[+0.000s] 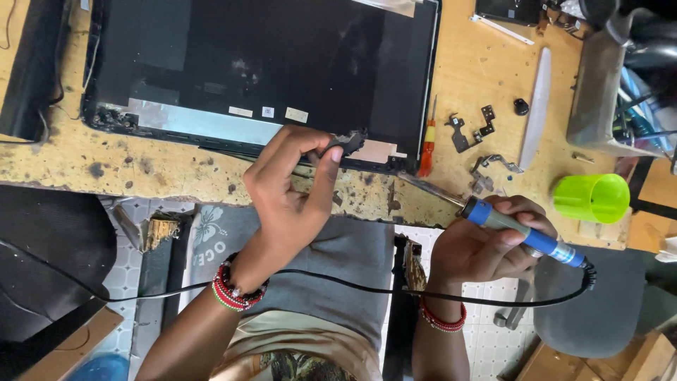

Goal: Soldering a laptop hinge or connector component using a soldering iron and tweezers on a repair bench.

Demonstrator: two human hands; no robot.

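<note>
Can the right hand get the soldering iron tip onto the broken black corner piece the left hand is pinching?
Probably yes. The right hand holds the blue-handled soldering iron, tip aimed left toward the small black plastic corner piece pinched in the left hand. Only bare worn wooden bench edge lies between.

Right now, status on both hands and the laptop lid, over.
Left hand pinching broken plastic piece at laptop lid edge. Right hand gripping blue soldering iron, tip off the lid. Red screwdriver beside.
</note>
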